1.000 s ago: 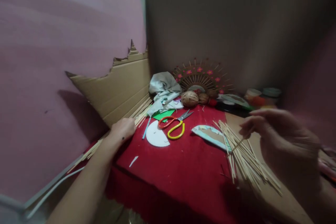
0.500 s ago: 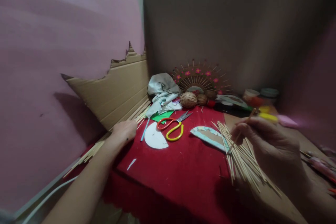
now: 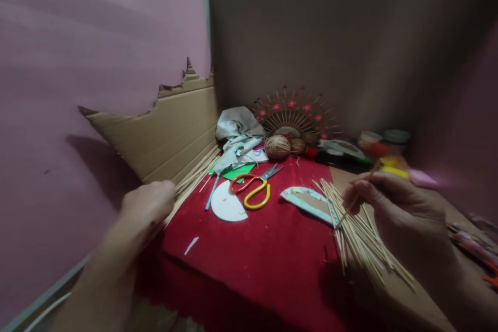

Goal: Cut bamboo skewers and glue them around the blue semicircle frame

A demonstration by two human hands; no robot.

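At the left edge of the red cloth, my left hand [image 3: 150, 202] is closed around a bundle of thin wooden sticks [image 3: 196, 171], which stick out on both sides of it. Its fingertips are hidden. On the right, my right hand [image 3: 397, 212] pinches a thin brown stick [image 3: 352, 205] between thumb and fingers, its lower end pointing down at the cloth. Below that hand lies a loose pile of pale wooden sticks [image 3: 360, 241]. Their upper ends overlap a half-round cardboard piece [image 3: 311, 202] with a pale blue-white edge.
Scissors [image 3: 252, 189] with red and yellow handles lie mid-table, partly over a white half-disc [image 3: 225, 205]. Behind are crumpled cloth [image 3: 239, 132], twine balls [image 3: 277, 146] and a stick fan with pink flowers [image 3: 291, 109]. Torn cardboard [image 3: 182, 127] leans on the left wall.
My left hand has drawn back to the left and nearer along the table edge, and the sticks there have shifted with it. My right hand stays almost still with the brown stick.
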